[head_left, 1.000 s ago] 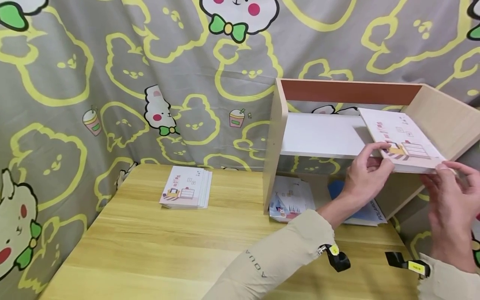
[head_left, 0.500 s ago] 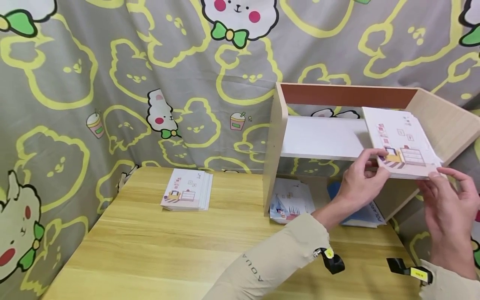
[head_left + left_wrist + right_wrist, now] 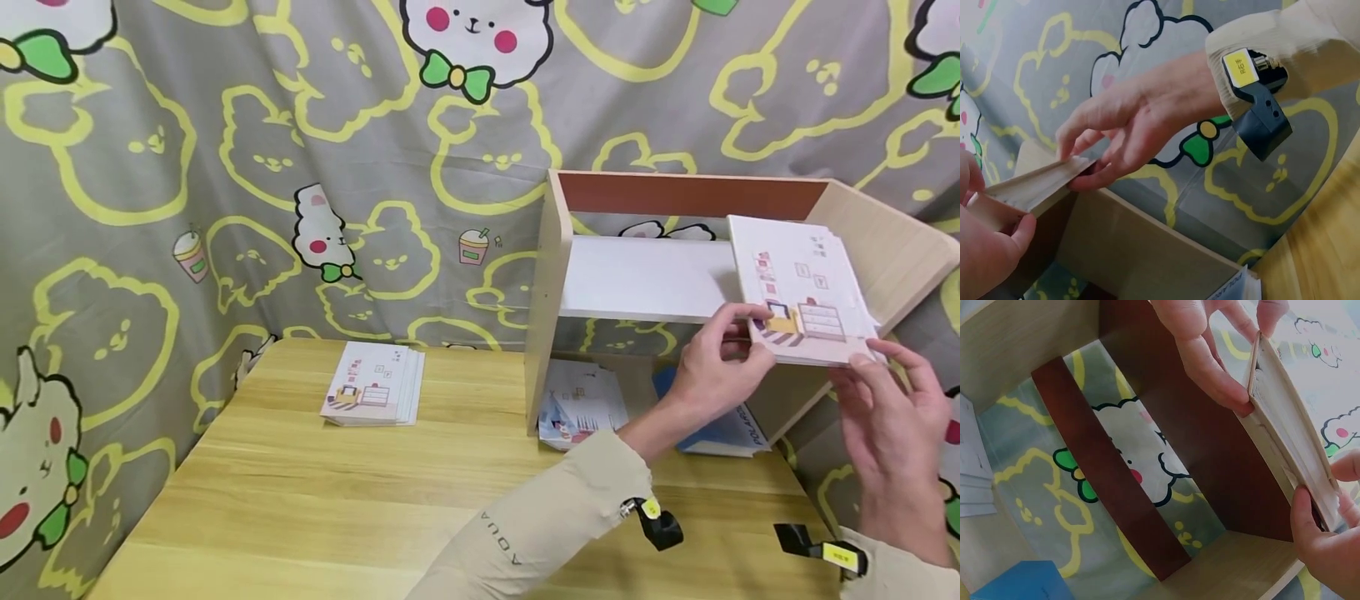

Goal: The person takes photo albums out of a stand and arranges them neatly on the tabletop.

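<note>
A stack of booklets (image 3: 802, 287), its white cover printed with a room drawing, is held slanted at the right part of the upper shelf. My left hand (image 3: 723, 358) pinches its lower left edge between thumb and fingers. The lower right corner is gripped by my right hand (image 3: 888, 400). At the upper right, edges of lower booklets stick out unevenly. In the left wrist view the page edges of the stack (image 3: 1038, 184) face the camera, between both hands. Seen from below in the right wrist view, fingers curl under the stack (image 3: 1291, 431) at both ends.
The wooden shelf unit (image 3: 553, 292) has a white upper board (image 3: 645, 275). Below it lie white booklets (image 3: 588, 400) at left and a blue booklet (image 3: 720, 429) at right. Another fanned stack of booklets (image 3: 371, 383) lies on the wooden table (image 3: 315, 500), far left.
The held stack has come slightly lower and shows more of its cover, with lower booklets now showing past its right edge. Both hands keep hold and have shifted slightly down and left.
</note>
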`<action>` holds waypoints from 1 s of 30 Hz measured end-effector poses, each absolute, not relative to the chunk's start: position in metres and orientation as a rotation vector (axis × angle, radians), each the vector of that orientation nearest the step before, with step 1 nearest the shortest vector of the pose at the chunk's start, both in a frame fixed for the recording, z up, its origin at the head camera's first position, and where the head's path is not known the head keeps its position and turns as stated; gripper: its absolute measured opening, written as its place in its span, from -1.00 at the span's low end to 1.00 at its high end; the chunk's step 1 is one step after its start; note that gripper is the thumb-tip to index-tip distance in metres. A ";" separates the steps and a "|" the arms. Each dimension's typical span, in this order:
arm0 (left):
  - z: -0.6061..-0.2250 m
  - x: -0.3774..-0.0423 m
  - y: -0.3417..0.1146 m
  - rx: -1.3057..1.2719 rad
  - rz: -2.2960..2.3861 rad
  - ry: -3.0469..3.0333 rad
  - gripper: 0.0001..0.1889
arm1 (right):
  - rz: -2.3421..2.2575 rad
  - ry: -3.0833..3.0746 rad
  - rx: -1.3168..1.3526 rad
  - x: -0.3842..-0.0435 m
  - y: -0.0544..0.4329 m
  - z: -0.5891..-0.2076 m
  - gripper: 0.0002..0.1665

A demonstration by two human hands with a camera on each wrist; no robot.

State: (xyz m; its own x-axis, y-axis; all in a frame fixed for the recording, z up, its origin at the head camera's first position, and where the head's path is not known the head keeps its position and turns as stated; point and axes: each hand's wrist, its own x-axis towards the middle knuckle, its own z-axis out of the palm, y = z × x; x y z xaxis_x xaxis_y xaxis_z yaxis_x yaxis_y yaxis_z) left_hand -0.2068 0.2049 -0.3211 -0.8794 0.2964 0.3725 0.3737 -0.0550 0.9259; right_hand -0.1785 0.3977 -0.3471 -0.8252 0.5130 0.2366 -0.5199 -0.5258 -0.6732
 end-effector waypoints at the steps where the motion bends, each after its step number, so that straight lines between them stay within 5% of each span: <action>1: -0.322 -0.207 0.203 -0.792 -2.115 -2.116 -0.58 | 2.335 -1.002 0.034 -0.178 0.397 -0.348 -0.51; 12: -0.329 -0.211 0.187 -0.997 -2.179 -2.021 -0.45 | 2.388 -0.908 0.215 -0.165 0.387 -0.355 -0.42; 30: -0.343 -0.203 0.166 -1.120 -2.066 -1.976 -0.49 | 2.252 -1.205 0.321 -0.151 0.378 -0.365 -0.32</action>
